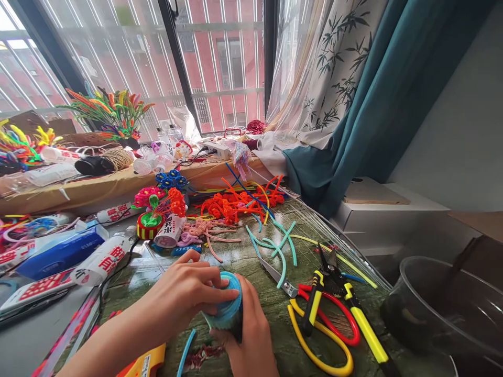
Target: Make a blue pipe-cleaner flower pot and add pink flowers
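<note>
A round pot-like piece wrapped in blue pipe cleaner [225,313] stands between my hands at the table's near middle. My left hand [192,288] reaches in from the left with bent fingers pressed on its blue top and rim. Around its right side and lower part, my right hand [250,327] is wrapped, so part of the dark lower side is hidden. To the left of my right hand lies a loose blue pipe cleaner [186,352]. Scissors with red and yellow handles [314,361] and black-and-yellow wire cutters [365,327] lie at the right.
Turquoise pipe cleaners [293,251] and an orange-red heap of them [230,207] lie farther back. A striped pot with flowers [149,225] and a plastic bottle [106,259] stand at left. A clear tub [412,293] is at right. Windowsill clutter lines the back.
</note>
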`<state>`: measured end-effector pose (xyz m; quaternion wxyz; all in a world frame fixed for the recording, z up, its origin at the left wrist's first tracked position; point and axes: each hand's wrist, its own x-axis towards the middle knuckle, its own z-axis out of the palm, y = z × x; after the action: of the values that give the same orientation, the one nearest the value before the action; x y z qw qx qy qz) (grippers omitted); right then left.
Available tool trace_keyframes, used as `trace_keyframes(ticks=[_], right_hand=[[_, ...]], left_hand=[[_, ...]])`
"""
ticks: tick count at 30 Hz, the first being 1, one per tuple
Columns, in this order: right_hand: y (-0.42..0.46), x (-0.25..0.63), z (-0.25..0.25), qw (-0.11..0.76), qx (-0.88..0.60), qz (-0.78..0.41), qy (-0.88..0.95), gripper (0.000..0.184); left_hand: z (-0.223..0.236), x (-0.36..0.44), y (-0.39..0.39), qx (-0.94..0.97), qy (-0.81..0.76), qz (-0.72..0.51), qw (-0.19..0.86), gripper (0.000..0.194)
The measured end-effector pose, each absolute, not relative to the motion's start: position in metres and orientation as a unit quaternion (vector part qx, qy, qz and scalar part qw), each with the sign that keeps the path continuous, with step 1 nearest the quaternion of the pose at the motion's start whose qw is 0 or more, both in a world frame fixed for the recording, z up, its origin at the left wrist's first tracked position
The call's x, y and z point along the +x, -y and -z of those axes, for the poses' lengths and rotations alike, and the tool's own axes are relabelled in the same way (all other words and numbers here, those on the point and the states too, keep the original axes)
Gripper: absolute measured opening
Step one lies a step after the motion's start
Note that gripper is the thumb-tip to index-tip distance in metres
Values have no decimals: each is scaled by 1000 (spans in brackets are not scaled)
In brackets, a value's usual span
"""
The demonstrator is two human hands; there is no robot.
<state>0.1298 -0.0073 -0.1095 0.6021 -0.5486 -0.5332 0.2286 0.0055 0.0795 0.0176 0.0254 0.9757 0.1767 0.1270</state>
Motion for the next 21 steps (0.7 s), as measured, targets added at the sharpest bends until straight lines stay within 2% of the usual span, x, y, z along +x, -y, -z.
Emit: trace_keyframes(ticks=[9, 17, 21], right_hand=[[7, 129, 110, 602, -542, -242, 534, 82], [9, 129, 111, 588, -546, -217, 556, 80], [9, 129, 112, 581, -550, -223, 557, 84]], left_hand=[[-18, 3, -76, 975, -197, -99, 29, 28], [-25, 3, -67, 970, -221, -100, 24, 46], [-33, 6, -62, 967, -237, -91, 0, 45]])
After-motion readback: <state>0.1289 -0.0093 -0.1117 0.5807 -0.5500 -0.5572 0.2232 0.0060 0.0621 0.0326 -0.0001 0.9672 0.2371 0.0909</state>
